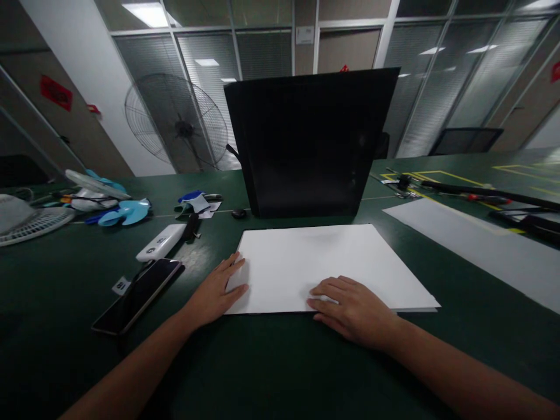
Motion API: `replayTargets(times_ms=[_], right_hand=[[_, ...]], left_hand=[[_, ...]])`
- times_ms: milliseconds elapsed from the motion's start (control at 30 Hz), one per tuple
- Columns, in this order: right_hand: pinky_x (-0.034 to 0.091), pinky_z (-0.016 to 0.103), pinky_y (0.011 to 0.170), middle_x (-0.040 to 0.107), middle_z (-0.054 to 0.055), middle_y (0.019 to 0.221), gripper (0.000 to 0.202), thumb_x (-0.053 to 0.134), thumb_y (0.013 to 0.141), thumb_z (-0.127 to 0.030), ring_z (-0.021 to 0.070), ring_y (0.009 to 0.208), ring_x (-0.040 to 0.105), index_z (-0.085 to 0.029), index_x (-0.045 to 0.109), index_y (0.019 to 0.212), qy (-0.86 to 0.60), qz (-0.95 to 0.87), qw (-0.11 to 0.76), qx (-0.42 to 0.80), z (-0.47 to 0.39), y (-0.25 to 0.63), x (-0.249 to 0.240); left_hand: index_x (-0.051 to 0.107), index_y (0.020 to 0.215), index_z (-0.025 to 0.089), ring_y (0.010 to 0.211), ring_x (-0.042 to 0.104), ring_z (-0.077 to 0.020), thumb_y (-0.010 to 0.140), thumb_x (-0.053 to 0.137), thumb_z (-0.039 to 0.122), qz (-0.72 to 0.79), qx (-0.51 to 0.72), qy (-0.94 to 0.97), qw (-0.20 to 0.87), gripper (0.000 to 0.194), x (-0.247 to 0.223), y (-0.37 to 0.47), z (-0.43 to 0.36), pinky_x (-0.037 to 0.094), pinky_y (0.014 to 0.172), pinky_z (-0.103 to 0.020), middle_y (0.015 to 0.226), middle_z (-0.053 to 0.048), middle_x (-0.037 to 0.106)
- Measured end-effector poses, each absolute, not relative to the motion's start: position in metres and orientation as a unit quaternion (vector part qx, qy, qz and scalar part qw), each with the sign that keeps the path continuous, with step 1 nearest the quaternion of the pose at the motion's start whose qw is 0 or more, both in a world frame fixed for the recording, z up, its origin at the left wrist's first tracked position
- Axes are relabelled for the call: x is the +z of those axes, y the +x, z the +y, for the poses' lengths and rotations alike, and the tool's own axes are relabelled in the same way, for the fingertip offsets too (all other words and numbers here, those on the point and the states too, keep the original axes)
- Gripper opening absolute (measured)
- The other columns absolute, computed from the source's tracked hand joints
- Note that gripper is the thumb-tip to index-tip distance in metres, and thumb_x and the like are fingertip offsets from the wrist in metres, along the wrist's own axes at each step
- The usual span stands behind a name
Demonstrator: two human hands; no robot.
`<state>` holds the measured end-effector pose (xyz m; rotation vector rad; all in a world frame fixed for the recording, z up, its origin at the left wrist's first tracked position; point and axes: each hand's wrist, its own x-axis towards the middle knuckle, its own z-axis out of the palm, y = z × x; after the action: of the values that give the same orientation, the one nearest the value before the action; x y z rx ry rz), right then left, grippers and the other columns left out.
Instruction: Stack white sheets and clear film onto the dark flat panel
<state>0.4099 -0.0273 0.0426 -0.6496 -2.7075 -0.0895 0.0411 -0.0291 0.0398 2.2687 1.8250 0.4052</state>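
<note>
White paper sheets (301,256) lie on the dark green table, the top one blank. At the lower right corner a second layer shows under the top sheet. My left hand (220,289) rests at the left edge of the paper, its fingers stretched and the thumb lying on the sheet. Near the front edge, my right hand (350,309) lies on the paper, palm down, with its fingers loosely bent and holding nothing visible.
Behind the paper stands a large black panel (310,146). Left of my left hand are a smartphone (139,297) and a white device (161,242). Fan parts (125,211) lie farther left. A long white sheet (476,245) and black rods (485,191) occupy the right.
</note>
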Motion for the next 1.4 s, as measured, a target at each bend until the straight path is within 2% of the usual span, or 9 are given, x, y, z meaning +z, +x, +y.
replayTargets(times_ms=[300,567,700,833,933,1033,1133,1233,1400], right_hand=[[0.049,0.045,0.101,0.066,0.001,0.131,0.029,0.066,0.097,-0.031,0.0218,0.12,0.059,-0.032,0.071,0.125,-0.29,-0.936,0.156,0.12,-0.021,0.414,0.045],[0.045,0.05,0.108,0.059,0.004,0.143,0.037,0.062,0.099,-0.038,0.0248,0.131,0.053,-0.032,0.065,0.135,-0.307,-0.934,0.123,0.133,-0.024,0.417,0.059],[0.046,0.05,0.106,0.061,0.004,0.139,0.036,0.056,0.101,-0.041,0.0244,0.128,0.055,-0.032,0.064,0.136,-0.343,-0.921,0.176,0.062,0.001,0.443,0.063],[0.046,0.048,0.106,0.057,0.013,0.143,0.045,0.041,0.105,-0.042,0.0276,0.127,0.054,-0.022,0.059,0.141,-0.556,-0.802,0.207,-0.074,0.058,0.524,0.063],[0.042,0.062,0.101,0.05,0.026,0.145,0.057,0.049,0.097,-0.048,0.0432,0.133,0.047,-0.012,0.058,0.14,-0.687,-0.691,0.172,-0.141,0.09,0.595,0.054],[0.044,0.07,0.079,0.057,0.036,0.124,0.068,0.051,0.091,-0.062,0.0527,0.115,0.056,-0.005,0.066,0.123,-0.764,-0.612,0.154,-0.132,0.1,0.647,0.039],[0.048,0.058,0.062,0.065,0.028,0.105,0.067,0.043,0.092,-0.07,0.0414,0.085,0.064,-0.013,0.071,0.113,-0.789,-0.594,0.127,-0.09,0.098,0.672,0.028],[0.045,0.048,0.056,0.067,0.022,0.097,0.061,0.037,0.095,-0.065,0.0311,0.067,0.061,-0.018,0.074,0.104,-0.769,-0.625,0.112,-0.076,0.094,0.677,0.026],[0.043,0.046,0.054,0.061,0.019,0.073,0.059,0.026,0.1,-0.052,0.0264,0.053,0.055,-0.016,0.071,0.086,-0.755,-0.63,0.137,-0.119,0.088,0.669,0.034]], left_hand=[[0.042,0.157,0.018,0.154,0.025,-0.0343,0.097,0.046,0.056,0.62,0.133,0.762,0.131,0.071,0.042,0.042,-0.029,0.026,0.123,-0.056,0.169,-0.009,0.025],[0.043,0.156,0.021,0.153,0.029,-0.0346,0.099,0.046,0.054,0.613,0.133,0.769,0.124,0.066,0.045,0.043,-0.031,0.031,0.121,-0.058,0.168,-0.008,0.026],[0.043,0.156,0.021,0.152,0.031,-0.0354,0.099,0.046,0.053,0.608,0.131,0.776,0.106,0.065,0.045,0.043,-0.032,0.032,0.12,-0.06,0.167,-0.01,0.028],[0.044,0.155,0.018,0.152,0.032,-0.0357,0.099,0.046,0.05,0.601,0.122,0.785,0.085,0.065,0.045,0.044,-0.032,0.032,0.121,-0.059,0.167,-0.011,0.028],[0.043,0.156,0.015,0.152,0.031,-0.0348,0.099,0.045,0.046,0.596,0.112,0.791,0.076,0.064,0.045,0.044,-0.033,0.03,0.122,-0.058,0.167,-0.013,0.028],[0.04,0.157,0.014,0.153,0.03,-0.0341,0.099,0.044,0.046,0.595,0.113,0.792,0.073,0.066,0.045,0.045,-0.034,0.028,0.123,-0.056,0.167,-0.013,0.029],[0.038,0.158,0.013,0.154,0.028,-0.0321,0.1,0.042,0.044,0.591,0.11,0.795,0.078,0.066,0.044,0.045,-0.033,0.026,0.124,-0.054,0.168,-0.013,0.027],[0.039,0.158,0.016,0.153,0.029,-0.0328,0.101,0.039,0.048,0.592,0.115,0.793,0.082,0.065,0.041,0.043,-0.032,0.027,0.123,-0.056,0.168,-0.01,0.026],[0.042,0.156,0.017,0.151,0.033,-0.0365,0.1,0.039,0.059,0.597,0.123,0.789,0.077,0.07,0.035,0.04,-0.029,0.031,0.122,-0.058,0.168,-0.011,0.028]])
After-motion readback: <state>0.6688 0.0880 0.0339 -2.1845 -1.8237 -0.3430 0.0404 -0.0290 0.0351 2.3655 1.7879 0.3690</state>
